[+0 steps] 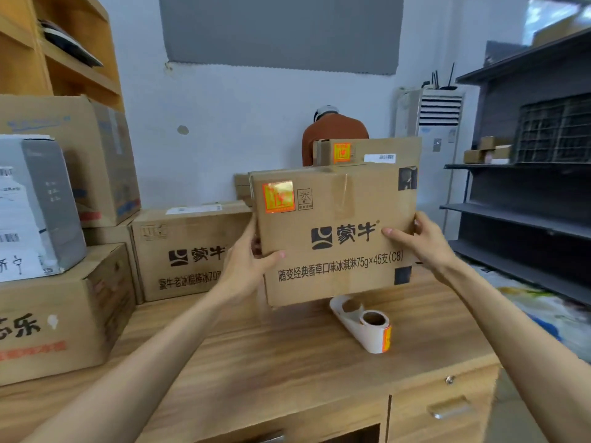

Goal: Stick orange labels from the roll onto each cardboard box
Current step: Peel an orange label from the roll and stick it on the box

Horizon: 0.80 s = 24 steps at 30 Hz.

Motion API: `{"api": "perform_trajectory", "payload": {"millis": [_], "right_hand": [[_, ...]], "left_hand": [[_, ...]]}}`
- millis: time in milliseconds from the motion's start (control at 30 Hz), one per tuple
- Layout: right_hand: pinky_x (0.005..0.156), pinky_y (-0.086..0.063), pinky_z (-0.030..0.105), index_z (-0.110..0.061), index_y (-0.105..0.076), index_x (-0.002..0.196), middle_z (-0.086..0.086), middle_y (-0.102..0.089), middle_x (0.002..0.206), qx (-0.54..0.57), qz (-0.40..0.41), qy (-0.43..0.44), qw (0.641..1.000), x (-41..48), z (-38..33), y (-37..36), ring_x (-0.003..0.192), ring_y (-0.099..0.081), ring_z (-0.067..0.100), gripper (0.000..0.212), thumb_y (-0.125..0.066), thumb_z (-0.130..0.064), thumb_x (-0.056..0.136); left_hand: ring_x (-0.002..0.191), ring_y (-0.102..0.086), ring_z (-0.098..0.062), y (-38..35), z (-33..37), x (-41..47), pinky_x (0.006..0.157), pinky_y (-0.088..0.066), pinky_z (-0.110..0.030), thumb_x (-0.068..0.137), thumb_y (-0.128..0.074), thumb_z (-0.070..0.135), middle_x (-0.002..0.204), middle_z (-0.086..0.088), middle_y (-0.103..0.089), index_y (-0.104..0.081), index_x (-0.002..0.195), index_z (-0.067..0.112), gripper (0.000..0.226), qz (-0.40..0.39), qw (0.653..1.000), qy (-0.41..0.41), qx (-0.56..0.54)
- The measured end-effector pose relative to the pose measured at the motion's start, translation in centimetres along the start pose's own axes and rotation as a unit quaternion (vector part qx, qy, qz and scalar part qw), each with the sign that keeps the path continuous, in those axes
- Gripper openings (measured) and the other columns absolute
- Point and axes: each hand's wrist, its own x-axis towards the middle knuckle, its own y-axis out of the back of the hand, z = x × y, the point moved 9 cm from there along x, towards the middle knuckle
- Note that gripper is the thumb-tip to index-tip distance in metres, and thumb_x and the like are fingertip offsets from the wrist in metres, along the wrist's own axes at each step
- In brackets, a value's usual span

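Gripping a cardboard box (335, 231) by its two sides, the left hand (246, 266) and the right hand (422, 241) hold it upright above the middle of the desk (256, 356). Each hand is wrapped around a side edge, thumb on the printed front face and fingers behind. An orange label (278, 196) is stuck on the top left corner of that front face. The lower edge of the box hangs just over the label roll (367, 324), which lies on its side on the desk toward the right edge, with an orange label showing on its outer turn and a strip of bare backing paper curling away behind it.

Behind the held box, another box (383, 151) at the far edge of the desk also carries an orange label (342, 151) on its front. At the far left of the desk, a printed box (188, 254) stands against the wall; I see no orange label on its front. More boxes are stacked along the left edge.
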Motion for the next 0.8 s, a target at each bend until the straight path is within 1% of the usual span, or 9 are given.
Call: {"api": "perform_trajectory", "payload": {"millis": [67, 133, 200, 233, 300, 433, 533, 667, 800], "right_hand": [[0.081, -0.056, 0.034, -0.015, -0.055, 0.117, 0.003, -0.065, 0.119, -0.012, 0.022, -0.02, 0.999, 0.5, 1.6, 3.1, 0.106, -0.064, 0.02, 0.046, -0.08, -0.031, 0.081], [0.079, -0.057, 0.036, -0.012, -0.055, 0.117, 0.005, -0.064, 0.119, -0.028, 0.04, -0.03, 0.998, 0.9, 2.9, 5.9, 0.105, -0.065, 0.021, 0.048, -0.08, -0.032, 0.081], [0.086, -0.057, 0.045, -0.011, -0.054, 0.118, 0.007, -0.064, 0.121, -0.037, 0.055, -0.045, 0.997, 1.4, 4.3, 8.3, 0.108, -0.064, 0.025, 0.05, -0.081, -0.032, 0.08], [0.089, -0.056, 0.046, -0.011, -0.054, 0.118, 0.008, -0.064, 0.122, -0.036, 0.06, -0.052, 0.996, 1.6, 4.9, 9.2, 0.109, -0.063, 0.026, 0.049, -0.081, -0.029, 0.081], [0.089, -0.055, 0.043, -0.012, -0.054, 0.118, 0.008, -0.064, 0.121, -0.023, 0.069, -0.063, 0.995, 1.9, 6.1, 10.9, 0.108, -0.064, 0.024, 0.046, -0.08, -0.024, 0.082], [0.08, -0.055, 0.036, -0.012, -0.055, 0.124, 0.008, -0.066, 0.119, -0.007, 0.087, -0.085, 0.993, 2.4, 8.4, 13.5, 0.105, -0.065, 0.022, 0.049, -0.08, -0.022, 0.083], [0.071, -0.053, 0.032, -0.01, -0.054, 0.126, 0.008, -0.066, 0.119, -0.013, 0.09, -0.098, 0.991, 3.1, 10.1, 14.8, 0.103, -0.065, 0.022, 0.051, -0.079, -0.023, 0.083], [0.067, -0.051, 0.029, -0.01, -0.054, 0.128, 0.006, -0.067, 0.117, -0.014, 0.085, -0.112, 0.99, 4.2, 12.0, 15.6, 0.099, -0.065, 0.016, 0.051, -0.078, -0.022, 0.084], [0.067, -0.05, 0.028, -0.013, -0.055, 0.127, 0.002, -0.067, 0.113, 0.007, 0.077, -0.13, 0.989, 4.8, 13.8, 15.5, 0.095, -0.065, 0.013, 0.048, -0.077, -0.017, 0.085]], "left_hand": [[0.116, -0.063, -0.006, -3.1, 0.5, 1.5, 0.104, -0.051, -0.045, 0.085, -0.08, 0.031, 0.124, 0.019, -0.069, -0.033, 0.154, 0.043, 0.084, -0.016, 1.0, -0.01, 0.004], [0.116, -0.064, -0.007, -6.3, 0.7, 3.0, 0.104, -0.051, -0.046, 0.083, -0.081, 0.035, 0.122, 0.02, -0.07, -0.033, 0.153, 0.045, 0.085, -0.04, 0.999, -0.013, -0.006], [0.119, -0.063, -0.011, -9.3, 0.6, 4.1, 0.103, -0.052, -0.051, 0.079, -0.081, 0.041, 0.124, 0.018, -0.069, -0.029, 0.153, 0.048, 0.091, -0.062, 0.998, -0.006, -0.022], [0.121, -0.063, -0.012, -10.7, 0.5, 4.6, 0.102, -0.052, -0.052, 0.079, -0.082, 0.041, 0.125, 0.016, -0.069, -0.027, 0.154, 0.048, 0.094, -0.067, 0.997, -0.002, -0.029], [0.121, -0.062, -0.015, -13.1, 0.5, 5.3, 0.101, -0.054, -0.053, 0.079, -0.083, 0.039, 0.128, 0.011, -0.068, -0.023, 0.156, 0.046, 0.098, -0.073, 0.997, 0.002, -0.039], [0.126, -0.06, -0.014, -17.1, 0.4, 6.8, 0.103, -0.053, -0.05, 0.061, -0.078, 0.062, 0.134, 0.01, -0.065, -0.019, 0.156, 0.049, 0.113, -0.091, 0.994, 0.006, -0.058], [0.125, -0.06, -0.014, -19.3, 0.1, 7.6, 0.102, -0.054, -0.049, 0.057, -0.075, 0.067, 0.136, 0.008, -0.063, -0.015, 0.157, 0.05, 0.118, -0.099, 0.993, 0.014, -0.063], [0.122, -0.059, -0.017, -21.2, -0.8, 7.9, 0.1, -0.053, -0.051, 0.061, -0.073, 0.072, 0.131, 0.007, -0.061, -0.01, 0.154, 0.058, 0.113, -0.081, 0.996, 0.011, -0.042], [0.122, -0.057, -0.016, -22.6, -1.7, 7.3, 0.102, -0.051, -0.051, 0.068, -0.075, 0.063, 0.133, 0.007, -0.058, -0.007, 0.155, 0.056, 0.11, -0.074, 0.997, 0.012, -0.032]]}}
